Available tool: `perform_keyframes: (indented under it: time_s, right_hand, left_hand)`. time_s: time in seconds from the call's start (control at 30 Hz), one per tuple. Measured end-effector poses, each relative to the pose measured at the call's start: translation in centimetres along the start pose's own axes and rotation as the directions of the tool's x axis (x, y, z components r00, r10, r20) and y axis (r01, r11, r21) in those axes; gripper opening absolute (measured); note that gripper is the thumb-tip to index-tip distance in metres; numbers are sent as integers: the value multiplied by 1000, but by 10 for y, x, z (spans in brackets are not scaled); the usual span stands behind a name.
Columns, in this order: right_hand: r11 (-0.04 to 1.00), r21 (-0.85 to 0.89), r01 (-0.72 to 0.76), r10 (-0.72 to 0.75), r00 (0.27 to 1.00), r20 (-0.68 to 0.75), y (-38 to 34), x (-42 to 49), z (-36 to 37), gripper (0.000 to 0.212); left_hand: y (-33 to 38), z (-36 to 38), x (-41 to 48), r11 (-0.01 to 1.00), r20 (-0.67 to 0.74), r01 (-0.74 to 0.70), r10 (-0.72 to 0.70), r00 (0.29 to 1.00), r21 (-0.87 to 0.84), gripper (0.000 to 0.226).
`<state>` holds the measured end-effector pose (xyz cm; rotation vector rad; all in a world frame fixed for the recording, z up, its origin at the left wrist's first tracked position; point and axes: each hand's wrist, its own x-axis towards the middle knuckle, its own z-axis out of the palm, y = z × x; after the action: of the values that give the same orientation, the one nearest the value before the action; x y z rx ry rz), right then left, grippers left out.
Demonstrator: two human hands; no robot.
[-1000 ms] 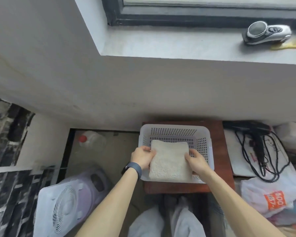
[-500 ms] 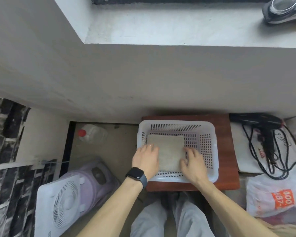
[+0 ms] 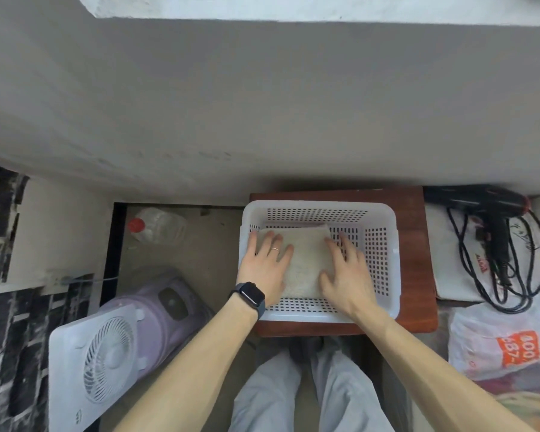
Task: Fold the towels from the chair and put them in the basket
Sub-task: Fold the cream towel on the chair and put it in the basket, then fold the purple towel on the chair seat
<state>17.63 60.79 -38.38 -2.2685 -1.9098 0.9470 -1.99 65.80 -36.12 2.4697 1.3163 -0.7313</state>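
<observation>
A folded cream towel [image 3: 306, 260] lies flat on the floor of the white perforated basket [image 3: 384, 269], toward its left side. My left hand [image 3: 267, 263], with a ring and a dark watch on the wrist, lies flat on the towel's left part with straight fingers. My right hand [image 3: 345, 272] presses the towel's right edge with spread fingers. Neither hand grips the cloth. The chair and any other towels are out of view.
The basket stands on a small red-brown table [image 3: 415, 244] against a grey wall. A white fan [image 3: 97, 366] and a red-capped bottle [image 3: 156, 226] are on the floor at left. A black hair dryer [image 3: 493, 219] with its cable and a plastic bag [image 3: 499, 341] are at right.
The towel went from being held above the basket rim down to the basket floor. Both hands let go of it and now lie flat on top.
</observation>
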Motion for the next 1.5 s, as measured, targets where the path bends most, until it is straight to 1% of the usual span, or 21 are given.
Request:
perform_keyframes:
  time_s: [0.07,0.1,0.13,0.23,0.37,0.47,0.57,0.67,0.73,0.77,0.8,0.87,0.97,1.07,1.13,1.17,1.23,1.27,1.33,1.43,1.5]
  right_hand:
    - [974,-145,174,-168,984,57,3,5,1,84]
    - [955,-189,229,-208,971,121,5,8,2,87]
    - [947,-208,243,-205,961,187,8,11,5,88]
    - [961,-212,178,-106,944,312,12,12,14,87]
    - [968,-224,115,-38,945,324,8,13,18,85]
    - [967,-229,110,-19,930,368,1,18,11,87]
    - [952,-273,140,-21,918,396,-6,18,-8,81]
    - [928,-307,211,-85,922,377,-8,7,-37,62]
    - [915,-294,275,-144,906,398,-10,-6,-56,53]
    - [905,-281,319,-184,890,417,-12,-13,-66,50]
    - [893,-260,367,-232,872,431,-17,-21,-74,46]
    - [861,-199,468,-343,824,452,-31,-41,-88,39]
    - [764,-113,635,-521,711,472,-64,-70,-99,32]
    - [611,-64,789,-657,550,515,-109,-109,-97,27]
    - [473,-52,879,-722,421,549,-143,-140,-92,29]
    - [395,-46,918,-742,347,574,-162,-158,-87,33]
    - [212,-24,977,-774,182,607,-197,-194,-74,40]
    - [126,-8,992,-776,104,622,-213,-213,-67,43]
    - [0,61,998,-777,-38,629,-244,-260,-54,43]
    - [-100,195,976,-737,-204,645,-274,-344,-37,31]
    - [-176,269,947,-691,-313,651,-285,-400,-18,28]
  left_hand:
    - [-1,-1,1,998,22,35,-36,999,56,83]
    - [-1,-1,2,994,50,50,-55,997,100,84]
    - [-1,1,4,988,81,61,-73,994,142,86]
    - [-1,7,11,978,135,84,-111,985,189,91]
    - [8,9,22,971,177,125,-162,971,203,87]
    - [11,4,21,964,211,149,-196,958,220,86]
    - [17,-2,7,974,149,173,-194,970,145,73]
    - [27,-8,-24,977,64,211,-208,976,-40,49]
    - [36,-9,-52,949,28,270,-270,963,-162,44]
    - [41,-7,-68,913,21,333,-338,941,-237,44]
    - [47,-6,-84,857,16,402,-420,907,-323,44]
    - [61,-4,-121,690,33,523,-589,808,-500,46]
    - [81,-2,-183,377,121,624,-785,607,-684,46]
    - [105,-1,-250,10,254,580,-892,373,-815,39]
    - [121,-2,-295,-171,318,517,-925,211,-839,35]
    - [129,-1,-319,-233,339,502,-931,131,-833,34]
    - [146,4,-365,-314,354,487,-935,-12,-815,33]
    - [156,8,-387,-353,362,473,-929,-75,-807,33]
    - [180,22,-431,-438,396,431,-899,-188,-789,34]
    - [222,46,-498,-564,451,342,-818,-358,-752,34]
    - [252,62,-545,-633,477,272,-745,-466,-725,34]
